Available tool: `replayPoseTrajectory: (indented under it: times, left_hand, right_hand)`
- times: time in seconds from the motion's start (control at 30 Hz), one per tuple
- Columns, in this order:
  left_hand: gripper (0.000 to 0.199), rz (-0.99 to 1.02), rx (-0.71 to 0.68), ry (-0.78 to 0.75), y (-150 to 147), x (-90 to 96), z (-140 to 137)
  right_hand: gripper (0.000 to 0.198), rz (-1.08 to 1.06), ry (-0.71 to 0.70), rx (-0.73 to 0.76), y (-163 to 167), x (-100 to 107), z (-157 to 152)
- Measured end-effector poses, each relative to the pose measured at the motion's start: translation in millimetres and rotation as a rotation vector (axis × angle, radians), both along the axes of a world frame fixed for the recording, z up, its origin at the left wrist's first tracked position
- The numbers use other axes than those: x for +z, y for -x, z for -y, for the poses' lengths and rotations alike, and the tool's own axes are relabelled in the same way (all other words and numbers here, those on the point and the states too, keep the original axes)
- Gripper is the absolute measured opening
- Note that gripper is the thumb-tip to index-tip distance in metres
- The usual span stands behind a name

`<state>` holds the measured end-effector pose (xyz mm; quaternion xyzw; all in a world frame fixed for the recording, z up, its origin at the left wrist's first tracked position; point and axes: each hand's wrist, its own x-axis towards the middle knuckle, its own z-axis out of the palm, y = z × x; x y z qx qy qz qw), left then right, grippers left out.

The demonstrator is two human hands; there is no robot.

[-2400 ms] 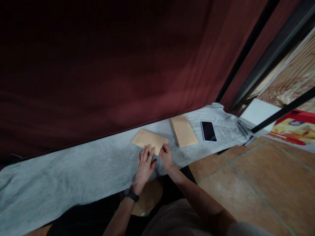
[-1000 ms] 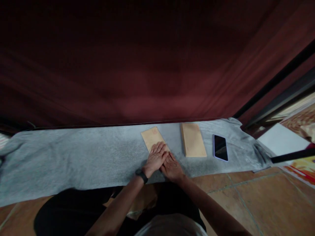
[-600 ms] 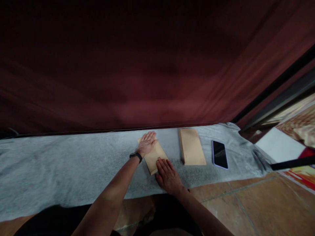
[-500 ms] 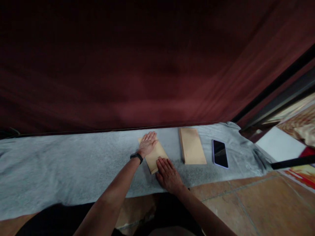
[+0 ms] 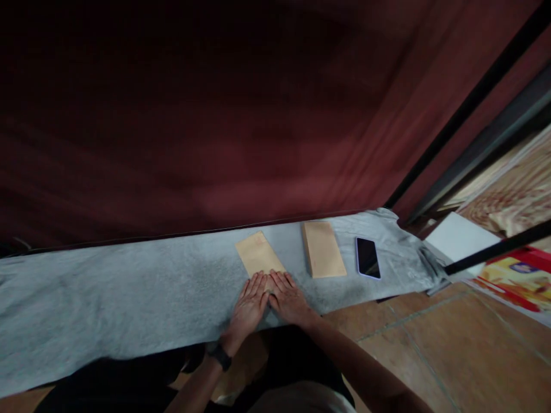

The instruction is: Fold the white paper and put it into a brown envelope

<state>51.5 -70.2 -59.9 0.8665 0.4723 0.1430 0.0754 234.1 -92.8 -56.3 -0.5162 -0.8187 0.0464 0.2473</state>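
A tan paper envelope [image 5: 257, 256] lies flat on a long grey cloth [image 5: 129, 292]. My left hand [image 5: 248, 305] and my right hand [image 5: 288, 296] rest side by side, palms down, on the envelope's near end, fingers flat and slightly apart. Neither hand grips anything. A black band sits on my left wrist. To the right of the envelope lies a stack of tan envelopes [image 5: 322, 249].
A black phone [image 5: 367, 258] lies face up on the cloth to the right of the stack. A dark red curtain [image 5: 215, 115] hangs behind the cloth. Brown floor tiles [image 5: 451, 350] spread at right, with a white sheet [image 5: 458, 237] and a red-yellow package [image 5: 516, 275] beyond.
My left hand has slid from the envelope's far end back to its near end, beside my right hand. The view has shifted slightly.
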Motion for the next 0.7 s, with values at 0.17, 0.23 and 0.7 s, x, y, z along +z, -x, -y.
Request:
replayPoseTrajectory:
  times: [0.17,0.23,0.7]
  left_hand:
    - [0.050,0.137,0.356,-0.091,-19,4.7,11]
    - [0.052,0.177,0.432,-0.074,-29,11.4,8]
    - [0.071,1.113,0.454,0.474,-75,65.1,-25]
  right_hand:
    - [0.057,0.024,0.007,-0.016,1,4,-1]
    - [0.057,0.036,0.031,-0.027,2,5,-1]
    - [0.048,-0.421,0.194,-0.278,6,38,-17]
